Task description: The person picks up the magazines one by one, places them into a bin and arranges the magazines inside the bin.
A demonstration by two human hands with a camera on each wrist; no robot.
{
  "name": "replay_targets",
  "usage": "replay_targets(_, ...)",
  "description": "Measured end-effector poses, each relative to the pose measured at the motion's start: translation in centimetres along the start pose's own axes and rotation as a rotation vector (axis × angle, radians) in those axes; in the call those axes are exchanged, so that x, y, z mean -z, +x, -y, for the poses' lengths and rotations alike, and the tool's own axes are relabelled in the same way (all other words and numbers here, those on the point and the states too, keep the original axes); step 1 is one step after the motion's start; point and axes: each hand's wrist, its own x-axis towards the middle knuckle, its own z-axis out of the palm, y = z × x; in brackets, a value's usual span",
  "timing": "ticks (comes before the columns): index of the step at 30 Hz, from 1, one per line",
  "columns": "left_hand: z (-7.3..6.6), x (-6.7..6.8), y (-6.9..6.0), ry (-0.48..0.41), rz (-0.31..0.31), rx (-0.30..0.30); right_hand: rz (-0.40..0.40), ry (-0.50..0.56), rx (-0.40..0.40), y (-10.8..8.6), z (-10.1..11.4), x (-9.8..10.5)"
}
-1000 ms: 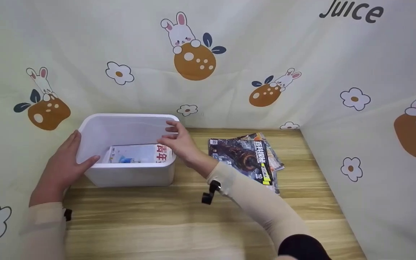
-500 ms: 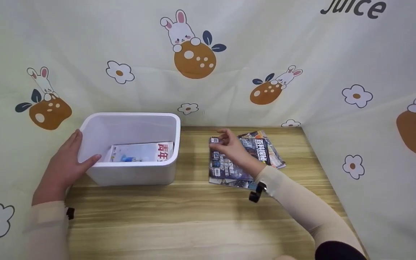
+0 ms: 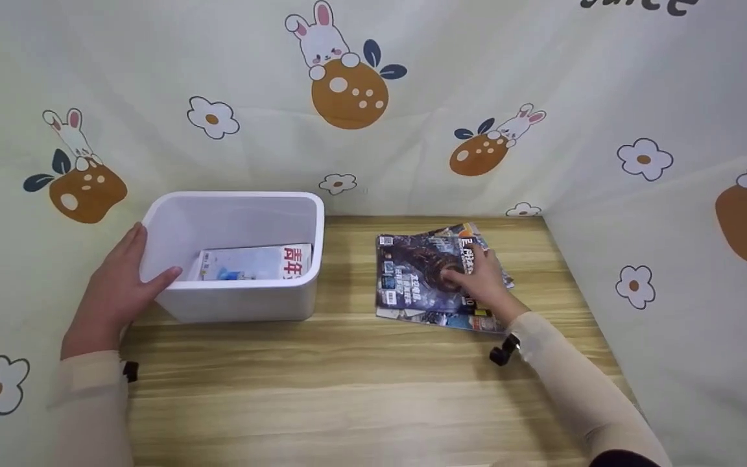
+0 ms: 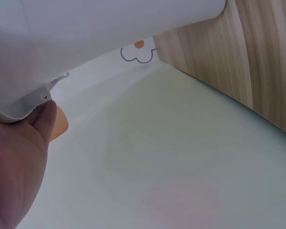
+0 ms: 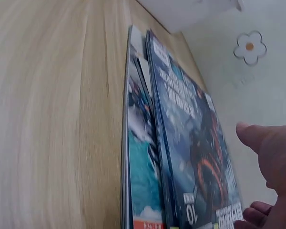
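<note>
Presently, the head view shows a white bin (image 3: 244,305) standing on a wood-grain table (image 3: 283,389); it is the reference for all positions. The left hand (image 3: 111,285) is located at the bin's left side. Its fingers lie along the outer wall and its thumb crosses the rim, so that the wall is gripped between them. Inside the bin, a pale magazine (image 3: 257,263) with large red characters lies partly hidden by the front rim. To the right of the bin, and apart from it, a magazine stack (image 3: 425,285) lies on the table. The uppermost item is a dark magazine (image 3: 409,263); edges of others project from beneath it. The right hand (image 3: 484,279) is at the stack's side farther from the bin, thumb over the dark cover. Behind the bin hangs a printed curtain (image 3: 412,130).

The left wrist view shows fingertips of the left hand hooked under the bin's rim, beside a small lug (image 4: 43,97) with a hole.

The right wrist view shows the right hand's thumb and fingers set wide apart, the thumb raised off the dark magazine. Contact between the other fingertips and the cover's edge cannot be determined. A turquoise-covered issue (image 5: 145,162) lies beneath.
</note>
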Motion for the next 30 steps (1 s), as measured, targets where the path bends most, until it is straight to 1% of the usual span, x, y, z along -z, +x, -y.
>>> replay_targets(5, -0.1, 0.2, 0.3, -0.010, -0.008, 0.000, 0.042, -0.059, -0.088, 0.4, -0.9, 1.0)
replay_targets(10, -0.5, 0.2, 0.6, -0.025, -0.010, 0.001, 0.082, -0.071, -0.144, 0.8, -1.3, 1.5)
replay_targets(13, -0.6, 0.1, 0.6, -0.030, -0.011, 0.001, 0.104, -0.076, -0.161, 1.0, -1.7, 1.6)
replay_targets(17, -0.6, 0.1, 0.4, -0.030, -0.016, 0.003, 0.129, -0.080, -0.152, 1.1, -2.0, 1.6)
replay_targets(21, -0.5, 0.1, 0.2, -0.028, -0.021, -0.004, 0.155, -0.124, -0.113, 1.2, -2.1, 1.6)
replay_targets(24, -0.4, 0.2, 0.1, -0.027, -0.025, -0.016, 0.169, -0.144, -0.102, 1.2, -2.3, 1.6)
replay_targets(30, -0.2, 0.0, -0.1, -0.031, -0.029, -0.020, 0.209, -0.089, -0.131, 1.6, -2.9, 1.7)
